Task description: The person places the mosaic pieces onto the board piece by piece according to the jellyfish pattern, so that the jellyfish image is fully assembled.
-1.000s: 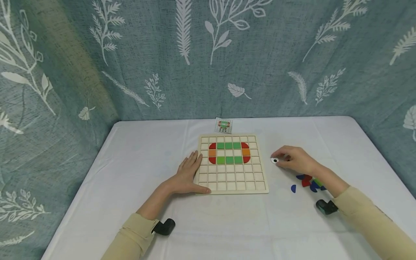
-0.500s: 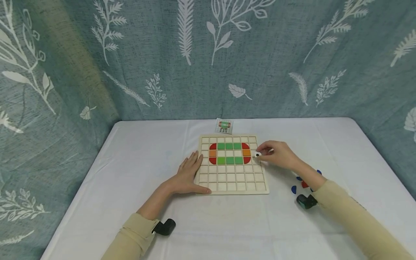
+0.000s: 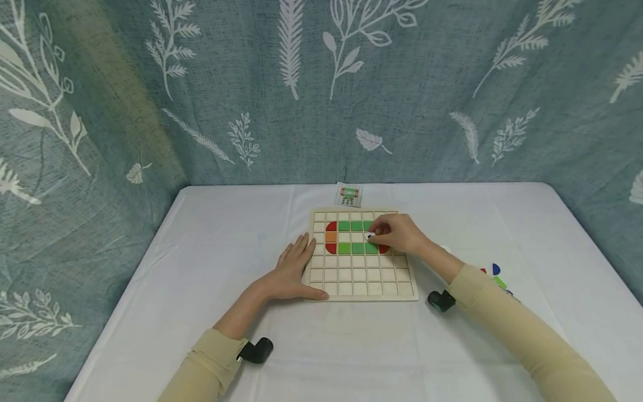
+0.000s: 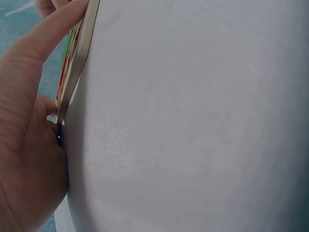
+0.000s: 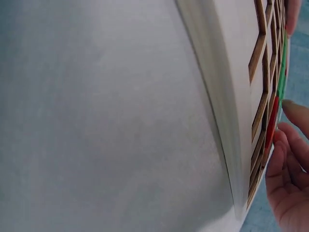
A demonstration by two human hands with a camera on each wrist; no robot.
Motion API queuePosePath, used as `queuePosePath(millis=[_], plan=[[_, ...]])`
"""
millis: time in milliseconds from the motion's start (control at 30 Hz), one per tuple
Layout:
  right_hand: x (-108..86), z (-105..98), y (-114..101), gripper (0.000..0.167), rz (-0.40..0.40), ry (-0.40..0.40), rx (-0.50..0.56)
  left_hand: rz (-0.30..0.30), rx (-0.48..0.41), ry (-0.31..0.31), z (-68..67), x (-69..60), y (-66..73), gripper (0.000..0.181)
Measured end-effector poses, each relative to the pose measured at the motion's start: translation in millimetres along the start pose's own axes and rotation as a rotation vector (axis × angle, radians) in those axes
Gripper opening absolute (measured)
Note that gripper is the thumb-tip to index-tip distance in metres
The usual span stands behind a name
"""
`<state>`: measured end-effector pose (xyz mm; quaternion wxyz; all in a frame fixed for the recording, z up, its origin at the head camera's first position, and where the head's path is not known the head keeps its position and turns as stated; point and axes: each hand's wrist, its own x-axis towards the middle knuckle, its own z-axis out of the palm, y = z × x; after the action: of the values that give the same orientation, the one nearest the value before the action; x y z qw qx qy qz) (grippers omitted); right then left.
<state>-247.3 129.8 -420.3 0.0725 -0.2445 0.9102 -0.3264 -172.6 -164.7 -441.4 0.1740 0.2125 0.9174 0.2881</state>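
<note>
A square wooden grid board (image 3: 359, 274) lies on the table, with green, red and orange tiles forming a rounded ring in its upper half. My left hand (image 3: 291, 274) rests at the board's left edge, fingers extended, with the thumb on the near left corner. Over the ring's right side, my right hand (image 3: 397, 231) pinches a small white eye tile (image 3: 369, 237) with a black dot. That tile is at the right end of the row inside the ring; whether it touches the board I cannot tell. In the right wrist view, fingers (image 5: 292, 108) reach beside the green and red tiles.
A small picture card (image 3: 349, 195) lies beyond the board's far edge. To the right, partly hidden by the right sleeve, are loose pieces, among them a blue one (image 3: 496, 269) and a green one (image 3: 499, 282). White cloth (image 3: 241, 223) covers the table.
My right hand has moved left from beside the loose pieces to over the board, carrying the eye tile into the ring. The left hand has stayed on the board's edge.
</note>
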Motion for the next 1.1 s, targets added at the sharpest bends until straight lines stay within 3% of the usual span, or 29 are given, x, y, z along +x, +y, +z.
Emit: queuePosePath(millis=[200,300,467,667,800,967,1100], plan=[[-4.7,-4,0,0.020,0.008,-0.013,0.004,-0.004,0.003,-0.002,-0.3,0.7,-0.2,0.126],[-13.3,-14,5,0.021,0.031,0.023,0.002,-0.001,-0.001,-0.003,0.2,1.0,-0.7,0.126],[-42.5,-42,25,0.021,0.076,0.058,-0.073,0.005,-0.008,0.000,1.2,-0.3,-1.6,0.125],[-83.8,-68,51,0.025,0.148,-0.033,-0.103,0.003,-0.010,0.007,0.7,-2.7,-2.6,0.125],[-98.1,-67,61,0.026,0.120,-0.051,-0.050,0.010,-0.012,0.015,0.0,-2.7,-2.9,0.126],[-99.2,-56,65,0.027,0.049,-0.005,0.006,0.010,0.001,0.010,-0.5,-0.6,-3.1,0.125],[-98.4,-51,64,0.028,0.077,0.044,-0.031,0.015,0.000,0.005,-0.6,1.6,-1.7,0.125]])
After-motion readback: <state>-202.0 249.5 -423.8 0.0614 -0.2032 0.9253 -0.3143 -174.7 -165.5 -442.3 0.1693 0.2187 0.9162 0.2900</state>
